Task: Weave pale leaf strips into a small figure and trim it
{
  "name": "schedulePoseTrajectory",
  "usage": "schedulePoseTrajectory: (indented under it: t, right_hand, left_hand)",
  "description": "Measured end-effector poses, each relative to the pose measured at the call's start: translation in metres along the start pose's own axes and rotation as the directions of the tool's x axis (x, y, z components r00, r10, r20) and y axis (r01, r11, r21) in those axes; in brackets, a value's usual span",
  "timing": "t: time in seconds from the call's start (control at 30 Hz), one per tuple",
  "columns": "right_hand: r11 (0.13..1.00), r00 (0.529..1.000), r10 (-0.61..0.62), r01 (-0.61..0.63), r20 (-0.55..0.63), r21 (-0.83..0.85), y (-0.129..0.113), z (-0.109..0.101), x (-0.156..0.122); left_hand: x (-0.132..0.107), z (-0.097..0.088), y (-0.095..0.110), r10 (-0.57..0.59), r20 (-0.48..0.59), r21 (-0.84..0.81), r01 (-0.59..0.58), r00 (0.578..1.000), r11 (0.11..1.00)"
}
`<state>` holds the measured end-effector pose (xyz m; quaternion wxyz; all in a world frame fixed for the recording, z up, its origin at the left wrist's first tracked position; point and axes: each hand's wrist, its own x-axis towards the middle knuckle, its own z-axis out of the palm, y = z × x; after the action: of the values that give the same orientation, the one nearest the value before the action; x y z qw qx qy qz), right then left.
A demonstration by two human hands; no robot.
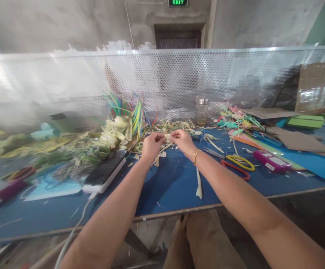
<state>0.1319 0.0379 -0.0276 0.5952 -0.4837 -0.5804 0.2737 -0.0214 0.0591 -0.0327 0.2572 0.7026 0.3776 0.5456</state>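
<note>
My left hand [152, 145] and my right hand [182, 142] meet above the middle of the blue table [173, 194], fingertips pinched. Between them is a small pale cream strip [167, 138], like dried husk or paper; its exact kind is too small to tell. A gold bracelet [195, 157] circles my right wrist. Pale scraps [160, 158] lie under and behind both hands. One longer cream strip [198, 185] lies below my right wrist. Right of that wrist rest scissors [240, 163] with one yellow and one red handle loop.
A phone [106, 169] on a white power bank [106, 186] lies left, its cable running off the front edge. Behind stand colourful stems [123, 106], a glass bottle [202, 111] and a perforated metal screen [179, 71]. Coloured paper [313, 160], cardboard [299, 140] and a purple box [271, 161] lie right.
</note>
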Motion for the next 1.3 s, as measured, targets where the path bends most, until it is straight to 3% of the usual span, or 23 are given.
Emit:
schedulePoseTrajectory:
  t: [0.07, 0.17, 0.33, 0.6, 0.77, 0.83, 0.93, 1.03, 1.17, 1.23, 1.3]
  right_hand:
    - [0.994, 0.997, -0.063, 0.066, 0.035, -0.092, -0.002, -0.003, 0.000]
    - [0.982, 0.997, -0.070, 0.075, 0.033, -0.176, -0.004, -0.006, -0.001]
    - [1.000, 0.999, 0.011, -0.011, 0.035, -0.003, -0.003, -0.011, 0.005]
    - [0.992, 0.981, 0.124, -0.127, 0.151, 0.008, 0.003, -0.024, 0.013]
    - [0.986, 0.994, 0.101, -0.093, 0.049, -0.138, 0.003, -0.024, 0.012]
    - [0.977, 0.987, 0.129, -0.111, 0.093, -0.180, 0.003, -0.024, 0.012]
    - [0.982, 0.965, 0.175, -0.157, 0.195, -0.104, 0.005, -0.022, 0.012]
    - [0.986, 0.976, 0.163, -0.166, 0.145, 0.003, 0.009, -0.019, 0.012]
    - [0.985, 0.984, 0.165, -0.168, 0.064, 0.048, 0.012, -0.018, 0.014]
    - [0.984, 0.985, 0.161, -0.165, 0.060, 0.060, 0.011, -0.019, 0.015]
    - [0.985, 0.985, 0.154, -0.159, 0.072, 0.068, 0.010, -0.019, 0.014]
  left_hand:
    - [0.001, -0.001, -0.002, -0.045, -0.029, -0.053, 0.044, 0.999, 0.998]
    - [0.001, 0.000, 0.000, -0.058, 0.019, -0.101, 0.060, 0.998, 0.993]
    - [-0.002, 0.003, 0.008, -0.083, 0.135, -0.129, 0.100, 0.987, 0.987]
    - [-0.002, 0.003, 0.011, 0.000, 0.131, -0.039, 0.005, 0.991, 0.999]
    - [-0.001, -0.001, 0.010, 0.040, 0.181, 0.083, -0.056, 0.983, 0.995]
    - [-0.001, -0.002, 0.011, 0.075, 0.202, 0.138, -0.104, 0.977, 0.985]
    - [-0.003, -0.002, 0.014, 0.089, 0.227, 0.166, -0.128, 0.970, 0.978]
    - [-0.005, -0.002, 0.018, -0.002, 0.303, 0.063, -0.018, 0.953, 0.998]
    - [-0.009, -0.003, 0.024, -0.119, 0.458, -0.103, 0.186, 0.881, 0.977]
    - [-0.010, -0.003, 0.025, -0.150, 0.478, -0.130, 0.239, 0.866, 0.962]
    - [-0.010, -0.003, 0.024, -0.163, 0.443, -0.147, 0.251, 0.882, 0.957]
